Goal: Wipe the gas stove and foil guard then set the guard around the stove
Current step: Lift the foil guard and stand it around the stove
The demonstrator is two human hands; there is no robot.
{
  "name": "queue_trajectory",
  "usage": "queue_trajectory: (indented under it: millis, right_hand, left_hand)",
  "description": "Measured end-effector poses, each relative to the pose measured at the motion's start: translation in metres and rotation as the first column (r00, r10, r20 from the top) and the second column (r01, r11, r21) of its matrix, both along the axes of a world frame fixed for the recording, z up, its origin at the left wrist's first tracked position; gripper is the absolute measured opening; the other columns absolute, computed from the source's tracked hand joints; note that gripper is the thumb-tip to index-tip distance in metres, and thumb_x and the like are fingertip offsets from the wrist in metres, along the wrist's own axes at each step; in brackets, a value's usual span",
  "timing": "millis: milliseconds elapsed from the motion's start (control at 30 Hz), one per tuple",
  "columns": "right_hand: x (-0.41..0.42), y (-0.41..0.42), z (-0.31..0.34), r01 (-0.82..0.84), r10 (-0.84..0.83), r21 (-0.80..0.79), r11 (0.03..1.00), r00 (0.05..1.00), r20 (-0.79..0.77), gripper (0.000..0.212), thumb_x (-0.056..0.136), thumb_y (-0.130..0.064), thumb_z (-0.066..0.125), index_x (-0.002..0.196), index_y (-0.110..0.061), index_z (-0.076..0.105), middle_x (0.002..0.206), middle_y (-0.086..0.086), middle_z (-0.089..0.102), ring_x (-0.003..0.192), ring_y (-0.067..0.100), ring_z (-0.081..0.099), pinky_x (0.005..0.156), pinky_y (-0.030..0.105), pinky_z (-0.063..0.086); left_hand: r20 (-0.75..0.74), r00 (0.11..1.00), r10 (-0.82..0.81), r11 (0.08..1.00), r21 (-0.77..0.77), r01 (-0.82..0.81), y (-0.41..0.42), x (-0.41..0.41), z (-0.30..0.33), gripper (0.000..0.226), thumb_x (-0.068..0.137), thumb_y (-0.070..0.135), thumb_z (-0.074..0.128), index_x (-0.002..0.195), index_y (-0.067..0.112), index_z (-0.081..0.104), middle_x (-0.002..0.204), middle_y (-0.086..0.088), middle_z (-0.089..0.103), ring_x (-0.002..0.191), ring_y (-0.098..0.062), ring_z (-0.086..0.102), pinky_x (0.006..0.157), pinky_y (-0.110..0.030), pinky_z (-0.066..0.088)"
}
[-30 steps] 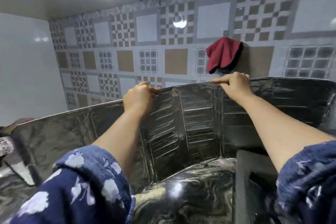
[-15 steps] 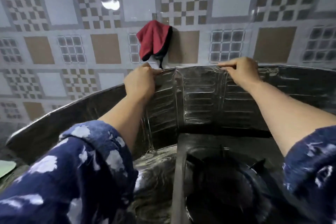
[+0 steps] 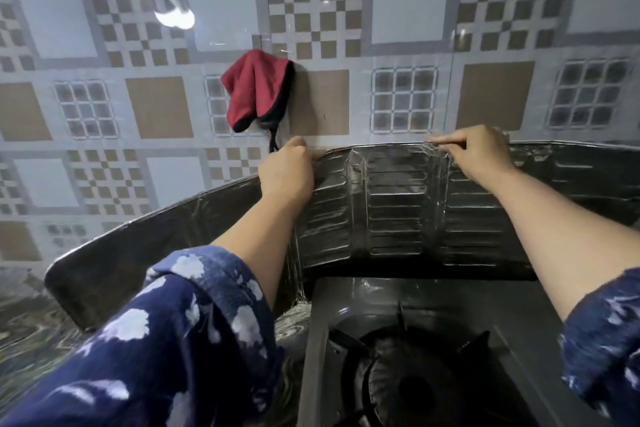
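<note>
Since a second ago: foil guard carried rightward, now upright behind the gas stove, with its left wing bending nearer along the stove's left side over the marbled counter. Burner grate now in view, earlier out of frame. Probably the placing step, wiping seemingly over; right wing's fit impossible to judge here. Both arms stretched far, floral sleeves bunched past the elbows. Left hand clamped on the guard's top edge at a fold; right hand pinching the same edge further right, hands apart. Red cloth hanging on the tiled wall beyond.
</note>
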State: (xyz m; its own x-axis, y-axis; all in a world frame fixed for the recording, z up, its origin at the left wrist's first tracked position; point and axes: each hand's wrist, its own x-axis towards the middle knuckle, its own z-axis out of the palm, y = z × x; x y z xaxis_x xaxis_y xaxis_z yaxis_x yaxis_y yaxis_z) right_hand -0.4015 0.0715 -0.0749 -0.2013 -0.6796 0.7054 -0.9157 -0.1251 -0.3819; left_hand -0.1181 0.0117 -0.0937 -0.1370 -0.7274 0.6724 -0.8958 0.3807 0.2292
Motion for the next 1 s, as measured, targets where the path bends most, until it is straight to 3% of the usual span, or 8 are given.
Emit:
queue_trajectory:
  millis: [133, 267, 367, 467, 633, 767, 1000]
  right_hand:
    - [-0.011, -0.001, 0.01, 0.023, -0.023, 0.034, 0.999, 1.0, -0.02, 0.021, 0.088, -0.02, 0.064, 0.107, -0.025, 0.071, 0.111, 0.006, 0.072, 0.085, 0.028, 0.06, 0.092, 0.049, 0.047]
    - [-0.012, -0.005, 0.007, 0.064, -0.062, 0.06, 0.996, 0.998, -0.027, 0.021, 0.089, -0.023, 0.063, 0.108, -0.027, 0.071, 0.113, 0.004, 0.071, 0.102, 0.033, 0.062, 0.104, 0.046, 0.036]
    - [-0.019, -0.003, 0.004, 0.063, -0.062, 0.022, 0.998, 0.998, -0.019, 0.02, 0.089, -0.021, 0.062, 0.106, -0.026, 0.071, 0.111, 0.003, 0.072, 0.097, 0.031, 0.063, 0.102, 0.047, 0.038]
    - [-0.025, -0.001, 0.006, 0.057, -0.057, 0.019, 0.998, 0.998, -0.008, 0.02, 0.089, -0.021, 0.062, 0.106, -0.026, 0.072, 0.109, 0.003, 0.073, 0.095, 0.027, 0.062, 0.1, 0.044, 0.037]
    - [-0.03, 0.001, -0.004, 0.094, -0.094, 0.011, 0.996, 0.996, -0.008, 0.02, 0.091, -0.022, 0.06, 0.106, -0.027, 0.072, 0.107, 0.003, 0.074, 0.098, 0.029, 0.062, 0.099, 0.039, 0.034]
    - [-0.03, 0.004, 0.007, 0.087, -0.087, 0.009, 0.996, 0.996, -0.01, 0.02, 0.091, -0.023, 0.06, 0.106, -0.027, 0.071, 0.105, 0.002, 0.074, 0.103, 0.029, 0.061, 0.1, 0.041, 0.032]
    - [-0.043, 0.009, 0.021, 0.146, -0.144, 0.029, 0.989, 0.988, -0.056, 0.021, 0.091, -0.022, 0.06, 0.108, -0.027, 0.071, 0.112, 0.003, 0.072, 0.107, 0.032, 0.06, 0.1, 0.041, 0.035]
  left_hand:
    - [0.047, 0.998, -0.041, 0.999, -0.025, 0.043, -0.002, -0.011, 0.008, 0.04, 0.094, 0.011, 0.049, 0.123, 0.034, 0.065, 0.115, -0.001, 0.06, 0.104, -0.029, 0.061, 0.073, -0.032, 0.041]
    - [0.072, 0.996, -0.058, 0.998, 0.012, 0.058, -0.005, -0.02, 0.008, 0.046, 0.093, 0.005, 0.048, 0.128, 0.032, 0.061, 0.117, -0.003, 0.058, 0.106, -0.03, 0.06, 0.078, -0.034, 0.044]
    - [0.191, 0.979, -0.072, 0.997, 0.049, 0.064, -0.009, -0.021, 0.004, 0.062, 0.089, 0.0, 0.047, 0.139, 0.037, 0.047, 0.118, -0.003, 0.051, 0.102, -0.03, 0.059, 0.075, -0.038, 0.044]
    - [0.315, 0.949, -0.025, 0.999, 0.036, 0.014, -0.013, -0.015, 0.009, 0.065, 0.091, 0.013, 0.053, 0.141, 0.05, 0.035, 0.117, 0.0, 0.05, 0.096, -0.031, 0.061, 0.07, -0.038, 0.043]
    - [0.427, 0.903, 0.044, 0.999, -0.017, -0.041, -0.004, -0.007, 0.016, 0.071, 0.095, 0.003, 0.037, 0.144, 0.053, 0.025, 0.118, -0.005, 0.047, 0.09, -0.032, 0.059, 0.058, -0.034, 0.037]
    - [0.366, 0.93, 0.02, 0.999, -0.037, -0.007, -0.001, -0.011, 0.02, 0.062, 0.099, 0.008, 0.034, 0.142, 0.053, 0.032, 0.107, -0.003, 0.051, 0.088, -0.031, 0.059, 0.061, -0.034, 0.038]
    - [0.279, 0.96, -0.035, 0.999, 0.039, 0.025, 0.001, -0.034, 0.024, 0.061, 0.098, 0.008, 0.035, 0.14, 0.051, 0.038, 0.128, -0.005, 0.056, 0.113, -0.034, 0.057, 0.083, -0.038, 0.046]
